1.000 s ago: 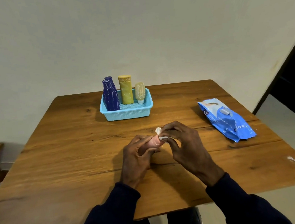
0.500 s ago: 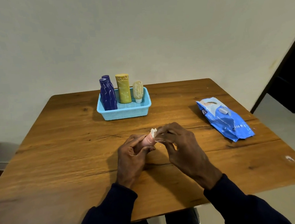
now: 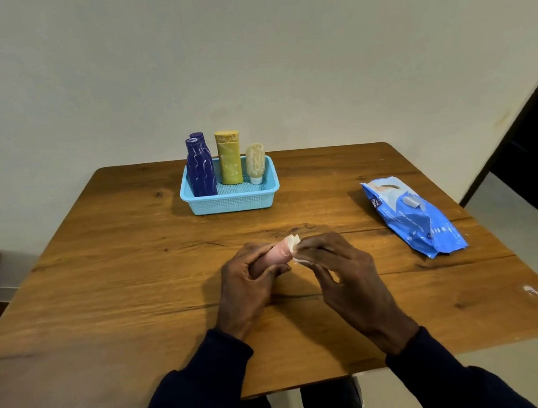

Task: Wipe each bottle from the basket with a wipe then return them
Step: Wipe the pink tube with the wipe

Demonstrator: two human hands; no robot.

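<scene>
Head view: left hand (image 3: 246, 283) grips pink bottle (image 3: 273, 255); right hand (image 3: 347, 278) pinches wipe (image 3: 294, 243).

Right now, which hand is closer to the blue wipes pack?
Right. The right hand is left of the wipes pack, not touching; the left hand is even farther left.

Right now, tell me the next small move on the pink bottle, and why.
Probably turn the pink bottle in the left hand and draw the white wipe along its body: the right hand pinches the wipe only at the bottle's far end, leaving the body uncovered.
</scene>
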